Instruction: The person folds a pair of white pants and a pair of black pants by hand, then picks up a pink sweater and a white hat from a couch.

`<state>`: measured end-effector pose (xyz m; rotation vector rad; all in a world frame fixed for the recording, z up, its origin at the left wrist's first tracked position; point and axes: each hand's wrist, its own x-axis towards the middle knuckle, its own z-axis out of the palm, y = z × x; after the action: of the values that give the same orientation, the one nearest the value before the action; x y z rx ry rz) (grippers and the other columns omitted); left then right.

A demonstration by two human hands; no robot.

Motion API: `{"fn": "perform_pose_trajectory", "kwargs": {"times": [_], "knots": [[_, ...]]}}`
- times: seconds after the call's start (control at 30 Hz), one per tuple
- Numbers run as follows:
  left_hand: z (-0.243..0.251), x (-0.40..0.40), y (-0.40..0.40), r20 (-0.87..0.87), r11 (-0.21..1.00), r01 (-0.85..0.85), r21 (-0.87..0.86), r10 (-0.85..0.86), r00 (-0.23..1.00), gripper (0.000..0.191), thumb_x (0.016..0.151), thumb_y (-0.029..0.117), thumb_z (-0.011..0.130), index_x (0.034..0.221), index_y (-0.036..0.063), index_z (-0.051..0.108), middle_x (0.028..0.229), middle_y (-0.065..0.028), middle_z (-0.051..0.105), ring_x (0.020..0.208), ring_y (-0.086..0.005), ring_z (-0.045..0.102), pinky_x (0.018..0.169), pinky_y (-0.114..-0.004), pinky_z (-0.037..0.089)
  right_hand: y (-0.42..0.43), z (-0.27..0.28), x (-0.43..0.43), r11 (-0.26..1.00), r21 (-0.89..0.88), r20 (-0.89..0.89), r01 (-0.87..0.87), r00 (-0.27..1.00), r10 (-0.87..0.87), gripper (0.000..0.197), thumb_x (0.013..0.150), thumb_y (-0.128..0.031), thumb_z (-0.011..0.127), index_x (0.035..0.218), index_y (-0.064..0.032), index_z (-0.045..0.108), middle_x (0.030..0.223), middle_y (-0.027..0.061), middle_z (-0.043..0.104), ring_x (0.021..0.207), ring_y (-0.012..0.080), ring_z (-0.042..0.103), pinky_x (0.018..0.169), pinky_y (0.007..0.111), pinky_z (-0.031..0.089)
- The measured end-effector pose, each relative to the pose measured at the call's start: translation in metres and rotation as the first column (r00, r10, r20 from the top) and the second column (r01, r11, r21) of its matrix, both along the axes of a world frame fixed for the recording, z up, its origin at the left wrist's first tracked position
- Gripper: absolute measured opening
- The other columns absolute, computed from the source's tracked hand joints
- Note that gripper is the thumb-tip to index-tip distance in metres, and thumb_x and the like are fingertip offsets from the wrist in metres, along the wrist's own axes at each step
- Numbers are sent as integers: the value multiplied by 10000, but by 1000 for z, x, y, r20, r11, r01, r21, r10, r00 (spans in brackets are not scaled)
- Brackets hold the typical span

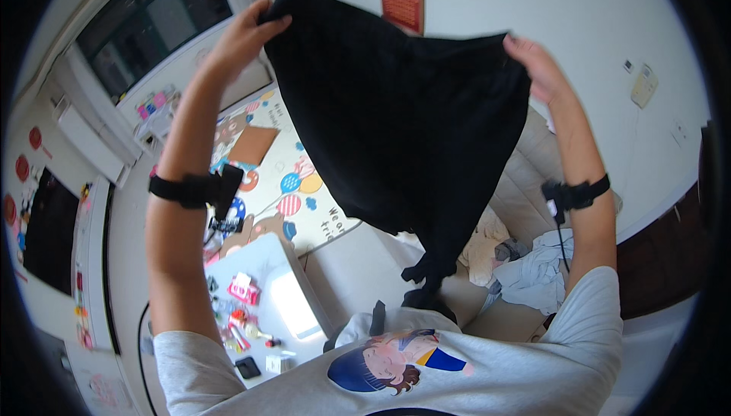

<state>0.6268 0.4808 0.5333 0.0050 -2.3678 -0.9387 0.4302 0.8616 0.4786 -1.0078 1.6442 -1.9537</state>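
A black garment hangs spread out between my raised hands. My left hand grips its upper left corner, thumb in front and fingers behind the cloth. On the other side my right hand pinches the upper right corner, slightly lower in the picture. The cloth sags between the two corners and narrows to a bunched lower end near my waist. Its folds hide whether it is trousers or a top.
Left of the cloth stands a glossy low table bearing small packets and a black object. A cartoon play mat covers the floor beyond. At right is a light sofa with crumpled pale clothes.
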Motion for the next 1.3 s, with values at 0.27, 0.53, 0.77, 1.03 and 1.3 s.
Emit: {"fn": "perform_pose_trajectory", "kwargs": {"times": [0.27, 0.53, 0.77, 1.03, 1.3], "knots": [[60, 131, -53, 157, 986, 79, 144, -102, 982, 647, 728, 363, 645, 1217, 25, 389, 1113, -155, 498, 1055, -238, 485, 906, -329, 395, -83, 123, 55, 999, -10, -340, 47, 939, -48, 292, 805, -200, 545, 982, 33, 559, 859, 82, 607, 773, 148, 577, 712, 247, 464], [2, 147, -70, 203, 679, -214, 703, 97, 974, 764, 720, 464, 609, 1215, -64, 362, 1271, -225, 359, 1161, -337, 376, 995, -401, 259, -159, 79, 23, 972, 207, -228, 111, 972, -62, 387, 831, -328, 523, 1026, 7, 534, 1024, 139, 559, 942, 236, 521, 814, 337, 415], [-44, 98, -1, -228, 710, -184, 679, 443, 867, 373, 806, 360, 542, 883, -4, 535, 785, -128, 559, 793, -218, 514, 679, -380, 421, -219, 2, 102, 974, -217, 209, 64, 978, -17, 224, 834, -162, 526, 962, 22, 532, 886, 89, 567, 853, 143, 515, 794, 303, 415], [-84, 117, 58, -271, 915, 323, 241, -256, 928, 424, 768, 101, 582, 1141, 3, 405, 958, -59, 545, 877, -127, 522, 778, -239, 430, -183, -26, 220, 763, -463, 216, -451, 777, 591, 289, 860, -133, 477, 1112, 10, 485, 990, 95, 561, 944, 155, 532, 831, 258, 416], [-75, 129, 18, -217, 635, 448, 629, -411, 886, 440, 754, 27, 503, 1164, 76, 352, 997, -65, 481, 918, -145, 490, 821, -249, 399, -162, -59, 162, 982, -88, -484, 169, 854, -191, 507, 715, -92, 656, 1161, -4, 429, 1075, 112, 525, 992, 180, 509, 853, 296, 411]]}}
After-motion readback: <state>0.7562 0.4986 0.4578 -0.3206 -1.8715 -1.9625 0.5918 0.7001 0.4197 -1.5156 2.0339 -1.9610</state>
